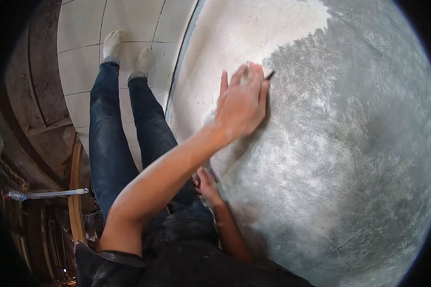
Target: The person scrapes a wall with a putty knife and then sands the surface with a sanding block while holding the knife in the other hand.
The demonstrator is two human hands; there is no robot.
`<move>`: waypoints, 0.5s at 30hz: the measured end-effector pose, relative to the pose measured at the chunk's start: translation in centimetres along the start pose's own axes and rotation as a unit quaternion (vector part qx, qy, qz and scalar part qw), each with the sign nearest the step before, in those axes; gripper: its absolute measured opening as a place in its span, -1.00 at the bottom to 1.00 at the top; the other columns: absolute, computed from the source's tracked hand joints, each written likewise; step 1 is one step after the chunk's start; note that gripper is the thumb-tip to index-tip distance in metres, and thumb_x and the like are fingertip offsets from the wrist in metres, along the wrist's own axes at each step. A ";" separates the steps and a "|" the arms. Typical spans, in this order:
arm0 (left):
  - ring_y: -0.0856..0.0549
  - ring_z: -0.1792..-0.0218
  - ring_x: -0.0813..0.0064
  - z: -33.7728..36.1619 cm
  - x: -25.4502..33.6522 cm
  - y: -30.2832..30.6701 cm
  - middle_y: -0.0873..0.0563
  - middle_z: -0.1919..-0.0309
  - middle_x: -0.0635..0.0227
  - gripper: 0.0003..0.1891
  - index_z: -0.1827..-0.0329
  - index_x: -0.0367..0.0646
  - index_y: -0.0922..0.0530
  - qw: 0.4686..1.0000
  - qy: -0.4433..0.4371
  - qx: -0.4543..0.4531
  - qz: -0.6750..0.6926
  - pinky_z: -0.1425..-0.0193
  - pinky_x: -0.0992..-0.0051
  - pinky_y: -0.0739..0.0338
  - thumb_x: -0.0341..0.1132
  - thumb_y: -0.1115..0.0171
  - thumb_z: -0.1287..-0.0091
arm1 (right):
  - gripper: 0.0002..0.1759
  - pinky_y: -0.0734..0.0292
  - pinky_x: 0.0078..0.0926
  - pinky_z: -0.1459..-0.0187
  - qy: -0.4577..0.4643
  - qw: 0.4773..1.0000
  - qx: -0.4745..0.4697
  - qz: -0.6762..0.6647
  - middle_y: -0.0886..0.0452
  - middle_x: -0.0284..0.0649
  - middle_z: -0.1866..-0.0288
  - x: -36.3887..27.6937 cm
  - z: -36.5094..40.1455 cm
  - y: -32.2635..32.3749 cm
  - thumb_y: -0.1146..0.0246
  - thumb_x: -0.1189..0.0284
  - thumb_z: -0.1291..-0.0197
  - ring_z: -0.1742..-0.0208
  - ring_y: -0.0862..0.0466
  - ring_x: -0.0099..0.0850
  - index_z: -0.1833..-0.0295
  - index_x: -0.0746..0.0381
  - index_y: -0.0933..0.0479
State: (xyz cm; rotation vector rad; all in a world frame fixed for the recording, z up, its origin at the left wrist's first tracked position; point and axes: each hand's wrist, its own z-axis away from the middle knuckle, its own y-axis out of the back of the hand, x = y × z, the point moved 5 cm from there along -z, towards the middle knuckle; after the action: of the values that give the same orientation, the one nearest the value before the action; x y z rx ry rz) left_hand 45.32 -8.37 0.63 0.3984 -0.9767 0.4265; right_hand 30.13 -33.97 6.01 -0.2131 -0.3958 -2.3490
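Note:
My left hand (242, 107) reaches across to the pale, unevenly coated surface (316, 158). Its fingers are spread, and some press round a small flat tool (268, 73) with a whitish face and a dark edge. That tool touches the surface where the white area (234, 28) meets the grey coating. Lower down, close to my lap, my right hand (207, 187) is closed with curled fingers. What it grips, if anything, is hidden.
Pale floor tiles (81, 67) lie under two feet in light socks (112, 45). A narrow strip (181, 56) edges the surface. At left are a wooden beam (75, 191) and a pale rod (57, 193).

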 end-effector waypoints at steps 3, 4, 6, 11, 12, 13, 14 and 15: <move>-0.26 -0.48 -0.04 -0.7 -0.3 0.2 -0.39 -0.40 -0.08 -0.46 -0.43 -0.43 -0.23 1.000 0.016 -0.002 0.015 -0.56 -0.11 0.04 -0.17 0.22 -0.57 | -0.52 -0.14 -0.64 0.67 0.012 1.000 -0.002 0.009 -0.27 -0.51 0.53 -0.2 0.0 -0.1 0.09 -0.12 -0.48 0.68 -0.23 -0.68 -0.13 0.01 -0.42; -0.25 -0.49 -0.04 -0.5 -0.3 0.3 -0.39 -0.40 -0.08 -0.46 -0.43 -0.43 -0.23 0.999 0.020 -0.003 0.027 -0.56 -0.11 0.05 -0.17 0.22 -0.57 | -0.52 -0.14 -0.64 0.67 0.017 1.000 -0.005 0.016 -0.27 -0.51 0.53 -0.2 0.0 -0.1 0.09 -0.12 -0.48 0.68 -0.23 -0.68 -0.14 0.01 -0.42; -0.28 -0.47 -0.07 2.0 0.7 0.1 -0.43 -0.38 -0.05 -0.50 -0.42 -0.37 -0.27 1.000 0.006 0.005 0.018 -0.55 -0.11 0.02 -0.19 0.19 -0.57 | -0.50 -0.14 -0.64 0.67 0.002 1.000 -0.004 0.024 -0.28 -0.51 0.53 -0.1 0.3 -0.1 0.08 -0.14 -0.46 0.68 -0.23 -0.68 -0.15 0.01 -0.43; -0.23 -0.50 -0.04 2.2 1.0 -0.1 -0.40 -0.39 -0.09 -0.47 -0.40 -0.46 -0.25 1.000 0.002 -0.013 0.024 -0.57 -0.11 0.08 -0.18 0.25 -0.57 | -0.48 -0.14 -0.64 0.68 0.009 1.000 0.008 0.012 -0.27 -0.50 0.53 0.4 -0.4 0.1 0.09 -0.16 -0.46 0.68 -0.23 -0.68 -0.18 0.00 -0.42; -0.23 -0.50 -0.04 1.0 0.7 0.2 -0.40 -0.38 -0.09 -0.47 -0.40 -0.46 -0.26 1.000 0.010 -0.020 0.012 -0.57 -0.11 0.07 -0.18 0.24 -0.57 | -0.48 -0.14 -0.63 0.68 0.015 1.000 0.004 0.016 -0.27 -0.50 0.54 0.8 -0.8 0.4 0.10 -0.15 -0.47 0.68 -0.23 -0.68 -0.20 0.00 -0.41; -0.23 -0.50 -0.03 -0.2 0.3 0.5 -0.40 -0.38 -0.09 -0.47 -0.39 -0.46 -0.26 0.999 0.017 -0.028 0.000 -0.57 -0.11 0.07 -0.18 0.24 -0.57 | -0.48 -0.14 -0.63 0.68 0.021 1.000 -0.001 0.019 -0.26 -0.50 0.54 0.9 -0.8 0.4 0.10 -0.14 -0.47 0.69 -0.24 -0.67 -0.22 -0.01 -0.40; -0.23 -0.50 -0.03 -0.8 0.2 0.8 -0.41 -0.38 -0.09 -0.47 -0.39 -0.46 -0.27 0.999 0.022 -0.034 -0.014 -0.57 -0.11 0.07 -0.18 0.23 -0.57 | -0.49 -0.14 -0.63 0.68 0.019 1.000 -0.003 0.020 -0.26 -0.50 0.54 0.9 -0.8 0.3 0.10 -0.15 -0.47 0.69 -0.24 -0.67 -0.19 -0.01 -0.40; -0.22 -0.51 -0.02 -0.8 0.1 0.8 -0.40 -0.39 -0.08 -0.48 -0.37 -0.46 -0.30 1.000 0.020 -0.021 0.001 -0.56 -0.13 0.06 -0.17 0.23 -0.56 | -0.50 -0.14 -0.63 0.69 0.017 1.000 -0.004 0.022 -0.26 -0.50 0.54 0.5 -0.5 0.2 0.10 -0.15 -0.47 0.69 -0.24 -0.67 -0.16 0.00 -0.40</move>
State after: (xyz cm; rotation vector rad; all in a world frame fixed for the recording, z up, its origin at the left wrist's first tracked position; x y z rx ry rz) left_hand 45.53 -7.32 0.41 0.3488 -0.9450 0.4139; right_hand 29.87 -34.59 5.69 -0.1829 -0.3606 -2.3084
